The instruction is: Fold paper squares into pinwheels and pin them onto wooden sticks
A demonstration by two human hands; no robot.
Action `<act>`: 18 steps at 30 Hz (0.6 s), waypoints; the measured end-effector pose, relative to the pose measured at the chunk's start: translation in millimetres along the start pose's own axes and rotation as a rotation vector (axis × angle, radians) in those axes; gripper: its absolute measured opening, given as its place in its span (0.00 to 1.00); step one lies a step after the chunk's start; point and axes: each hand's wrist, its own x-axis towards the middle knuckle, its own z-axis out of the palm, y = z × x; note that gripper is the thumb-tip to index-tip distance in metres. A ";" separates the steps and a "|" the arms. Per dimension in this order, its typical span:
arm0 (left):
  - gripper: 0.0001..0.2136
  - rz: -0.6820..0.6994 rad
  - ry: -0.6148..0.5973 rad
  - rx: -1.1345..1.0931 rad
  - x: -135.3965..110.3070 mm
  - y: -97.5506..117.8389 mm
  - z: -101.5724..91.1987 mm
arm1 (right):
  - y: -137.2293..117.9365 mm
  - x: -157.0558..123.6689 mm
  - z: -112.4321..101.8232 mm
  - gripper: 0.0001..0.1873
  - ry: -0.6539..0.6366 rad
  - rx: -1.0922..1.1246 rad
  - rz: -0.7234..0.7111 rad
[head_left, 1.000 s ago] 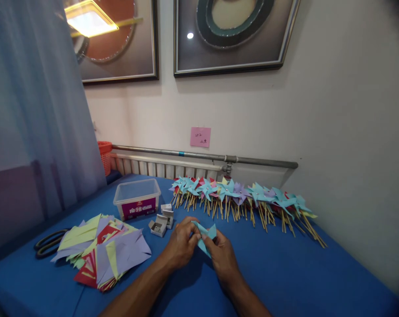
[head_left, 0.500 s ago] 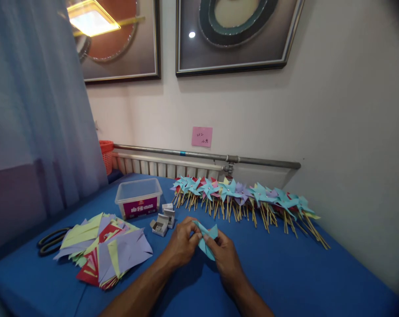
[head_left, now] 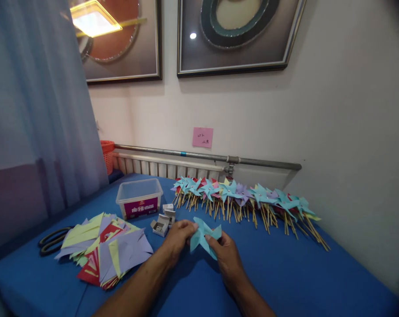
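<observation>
Both my hands hold one light-blue paper pinwheel head (head_left: 202, 236) just above the blue table (head_left: 305, 277). My left hand (head_left: 177, 237) pinches its left edge with closed fingers. My right hand (head_left: 227, 255) grips its right side from below, thumb on the paper. The paper's folded points spread out between the two hands. No stick shows on it.
A row of finished pinwheels on wooden sticks (head_left: 245, 198) lies along the back. A pile of coloured paper squares (head_left: 105, 251), a clear plastic box (head_left: 139, 198), small open cardboard boxes (head_left: 162, 222) and scissors (head_left: 50, 240) sit to the left. An orange basket (head_left: 107, 155) stands by the radiator.
The folded blue paper has opened out into a wider pinwheel shape between my hands. My hands have moved slightly apart and the paper sits a little lower.
</observation>
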 end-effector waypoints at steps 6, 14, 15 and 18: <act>0.18 -0.054 -0.068 -0.090 -1.4 -2.4 4.8 | -0.8 -0.3 -0.4 0.22 -0.032 -0.055 -0.002; 0.12 -0.055 -0.021 -0.006 0.9 -10.0 7.3 | -1.5 1.9 1.1 0.17 -0.006 -0.140 -0.035; 0.11 -0.050 -0.014 0.006 0.7 -10.6 8.0 | -0.9 2.2 1.3 0.17 -0.009 -0.136 -0.039; 0.10 -0.049 0.007 0.010 0.6 -12.5 9.5 | 0.9 2.8 2.0 0.19 -0.008 -0.098 -0.034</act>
